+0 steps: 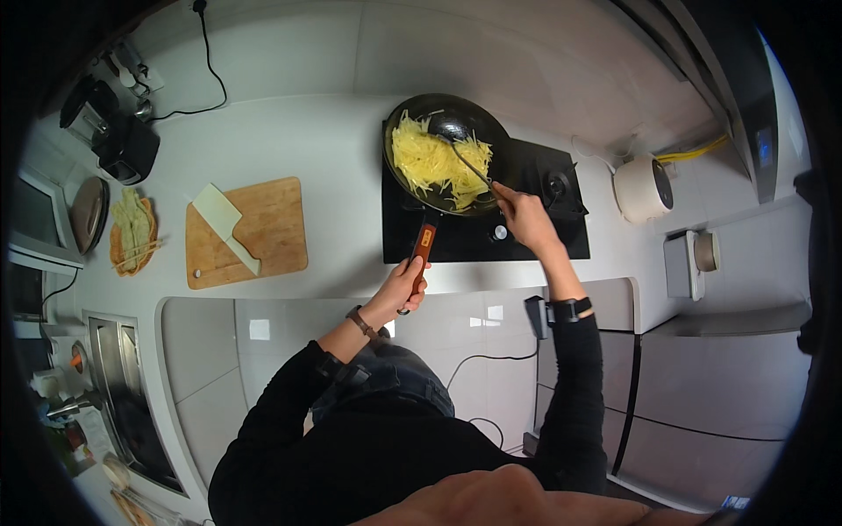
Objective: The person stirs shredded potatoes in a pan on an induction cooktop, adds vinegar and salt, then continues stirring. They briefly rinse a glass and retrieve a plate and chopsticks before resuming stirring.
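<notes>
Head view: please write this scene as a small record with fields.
Left hand: grips the pan by its handle
Right hand: holds a utensil, its head in the pan
Pan contents: pale yellow shreds
Under pan: black stove
Board: left of stove, knife lying on it

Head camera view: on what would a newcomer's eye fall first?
Pale yellow, thin food shreds in the round black pan, upper centre over the black rectangular stove, probably stand out first. The left hand grips the pan's reddish-brown handle; the right hand holds a long dark utensil among the shreds. Farther left, a white cleaver lies on a rectangular wooden board.
</notes>
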{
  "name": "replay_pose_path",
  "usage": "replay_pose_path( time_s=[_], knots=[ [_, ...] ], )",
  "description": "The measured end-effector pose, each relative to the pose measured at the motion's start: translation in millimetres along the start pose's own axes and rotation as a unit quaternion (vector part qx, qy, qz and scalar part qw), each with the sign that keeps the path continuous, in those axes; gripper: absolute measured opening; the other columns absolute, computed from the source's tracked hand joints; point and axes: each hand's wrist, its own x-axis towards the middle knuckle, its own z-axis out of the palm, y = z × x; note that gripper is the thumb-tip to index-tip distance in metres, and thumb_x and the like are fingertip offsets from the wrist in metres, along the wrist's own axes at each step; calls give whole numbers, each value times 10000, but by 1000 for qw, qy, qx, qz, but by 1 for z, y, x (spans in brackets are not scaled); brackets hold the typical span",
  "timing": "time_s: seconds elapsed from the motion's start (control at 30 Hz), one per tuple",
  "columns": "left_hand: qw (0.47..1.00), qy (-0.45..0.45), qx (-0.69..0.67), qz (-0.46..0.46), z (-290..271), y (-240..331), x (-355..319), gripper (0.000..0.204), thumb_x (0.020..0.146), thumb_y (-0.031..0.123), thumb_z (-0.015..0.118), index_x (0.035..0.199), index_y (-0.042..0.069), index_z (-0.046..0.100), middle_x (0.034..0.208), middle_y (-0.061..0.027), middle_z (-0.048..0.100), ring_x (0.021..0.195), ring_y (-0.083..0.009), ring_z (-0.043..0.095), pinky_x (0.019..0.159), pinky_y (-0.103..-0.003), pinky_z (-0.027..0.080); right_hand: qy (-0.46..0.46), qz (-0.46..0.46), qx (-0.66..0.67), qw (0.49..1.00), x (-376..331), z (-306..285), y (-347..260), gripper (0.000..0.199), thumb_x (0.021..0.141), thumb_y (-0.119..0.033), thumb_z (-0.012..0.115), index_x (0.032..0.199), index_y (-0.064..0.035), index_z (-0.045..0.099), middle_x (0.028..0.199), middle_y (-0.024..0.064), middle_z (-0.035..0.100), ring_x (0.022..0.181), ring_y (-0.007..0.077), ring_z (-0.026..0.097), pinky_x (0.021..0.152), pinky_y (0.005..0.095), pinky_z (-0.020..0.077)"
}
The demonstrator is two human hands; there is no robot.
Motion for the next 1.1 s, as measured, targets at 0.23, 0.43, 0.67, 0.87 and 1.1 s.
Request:
replay_pose_path(
  time_s=[0.23, 0.43, 0.67, 0.87, 1.1],
  knots=[
    [1000, -12, -10, 5, -2, 2, -1, 421, 1141, 472, 413, 1290, 93, 517, 754, 17, 491, 508, -54, 375, 414, -218, 301, -73, -20, -165, 983, -51, -149, -40, 363, 948, -121, 697, 1299, -205, 740, 900, 128, 708, 838, 362, 674, 770, 462, 539],
    [1000, -2, -7, 3, -2, 3, 0, 376, 1140, 462, 421, 1216, 108, 524, 736, 11, 502, 481, -66, 411, 403, -235, 336, -148, 20, -226, 963, -54, -156, -52, 333, 946, -140, 696, 1251, -255, 765, 896, 116, 719, 851, 354, 702, 752, 465, 557],
    [1000, 2, 1, 1, 0, 5, -2, 416, 1145, 462, 407, 1295, 91, 522, 751, 16, 494, 506, -53, 378, 412, -219, 303, -22, 87, -211, 973, -21, -69, -5, 341, 971, -163, 654, 1297, -227, 734, 1027, 171, 724, 898, 393, 728, 757, 492, 596],
    [1000, 3, -2, 6, 0, 3, -2, 422, 1147, 459, 402, 1301, 84, 517, 746, 14, 497, 491, -57, 369, 407, -223, 303, 69, 136, -99, 983, -6, -46, 10, 334, 1012, -181, 622, 1332, -129, 699, 1030, 244, 733, 957, 451, 707, 841, 528, 581],
    [1000, 3, -5, 2, 0, 4, -2, 417, 1145, 456, 408, 1303, 85, 512, 743, 14, 493, 502, -58, 376, 409, -224, 304, -47, 95, 25, 994, -28, -40, -24, 303, 962, -74, 666, 1254, -12, 720, 1084, 254, 719, 969, 444, 693, 872, 478, 570]
  ],
)
